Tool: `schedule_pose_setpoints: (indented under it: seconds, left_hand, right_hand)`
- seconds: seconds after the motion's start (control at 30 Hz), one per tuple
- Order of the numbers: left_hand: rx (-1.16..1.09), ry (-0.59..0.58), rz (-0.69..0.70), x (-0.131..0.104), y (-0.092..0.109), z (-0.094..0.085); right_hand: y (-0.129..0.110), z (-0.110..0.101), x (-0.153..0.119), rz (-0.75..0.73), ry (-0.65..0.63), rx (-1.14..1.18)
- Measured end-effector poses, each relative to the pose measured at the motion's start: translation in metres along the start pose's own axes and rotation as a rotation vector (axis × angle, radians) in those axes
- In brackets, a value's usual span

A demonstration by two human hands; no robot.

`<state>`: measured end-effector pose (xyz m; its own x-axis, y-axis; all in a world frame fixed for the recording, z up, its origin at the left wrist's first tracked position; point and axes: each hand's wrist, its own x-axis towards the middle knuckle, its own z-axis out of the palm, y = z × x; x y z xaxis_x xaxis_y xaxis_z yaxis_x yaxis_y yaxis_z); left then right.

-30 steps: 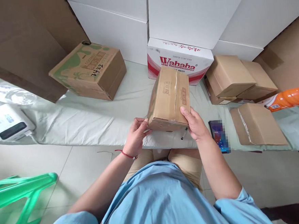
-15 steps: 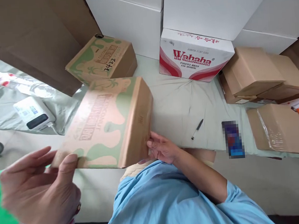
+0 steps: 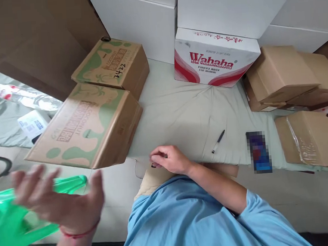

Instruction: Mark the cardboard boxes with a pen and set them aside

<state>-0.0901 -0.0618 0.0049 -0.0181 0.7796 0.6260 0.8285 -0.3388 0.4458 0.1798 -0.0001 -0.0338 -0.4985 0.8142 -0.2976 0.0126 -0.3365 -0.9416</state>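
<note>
A cardboard carton with green coconut print (image 3: 88, 124) rests at the left front of the cloth-covered table, its near corner jutting past the edge. Just below that corner my left hand (image 3: 59, 194) is raised with fingers spread, holding nothing; motion blurs it a little. By the table's front edge, close to my lap, is my right hand (image 3: 172, 159). Its fingers curl loosely, with a gap between thumb and forefinger, and nothing shows in its grasp. Behind the front carton stands a similar carton marked 2422 (image 3: 120, 62).
Toward the back is a white and red Wahaha water box (image 3: 216, 61). Brown boxes (image 3: 284, 69) stand at right, near a pixelated patch (image 3: 258, 152) and a pen (image 3: 218, 141). At left are a plastic bottle (image 3: 24, 97), a white device (image 3: 33, 124) and a green bag (image 3: 11, 227).
The coconut carton, earlier held tilted between both hands, now sits on the table farther left. Both hands have let go; the left has opened, and the right has stayed near my lap.
</note>
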Motion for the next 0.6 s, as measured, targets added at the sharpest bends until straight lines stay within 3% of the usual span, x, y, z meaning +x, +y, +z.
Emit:
schedule_pose_setpoints:
  seconds: [0.07,0.1,0.17,0.23,0.37,0.5,0.6]
  left_hand:
    - [0.125,-0.005,0.229,-0.008,0.016,0.020]
    - [0.165,-0.044,0.275,-0.010,0.022,0.030]
    - [0.181,-0.122,0.252,-0.006,0.028,0.045]
    - [0.155,-0.113,0.172,0.004,0.028,0.051]
    - [0.051,-0.087,0.113,0.025,0.030,0.044]
    - [-0.018,-0.065,0.171,0.025,0.049,0.046]
    - [-0.115,-0.133,0.218,0.022,0.062,0.068]
  right_hand:
    - [0.000,-0.022,-0.025,0.008,0.101,0.022]
    - [0.000,-0.034,-0.038,0.012,0.169,0.035]
    - [-0.003,-0.059,-0.062,0.013,0.309,0.058]
    - [-0.006,-0.082,-0.086,-0.002,0.448,0.064]
    - [-0.009,-0.118,-0.138,-0.058,0.767,0.048]
    - [-0.004,-0.153,-0.204,-0.180,1.252,-0.132]
    - [-0.003,-0.191,-0.264,-0.185,1.682,-0.534]
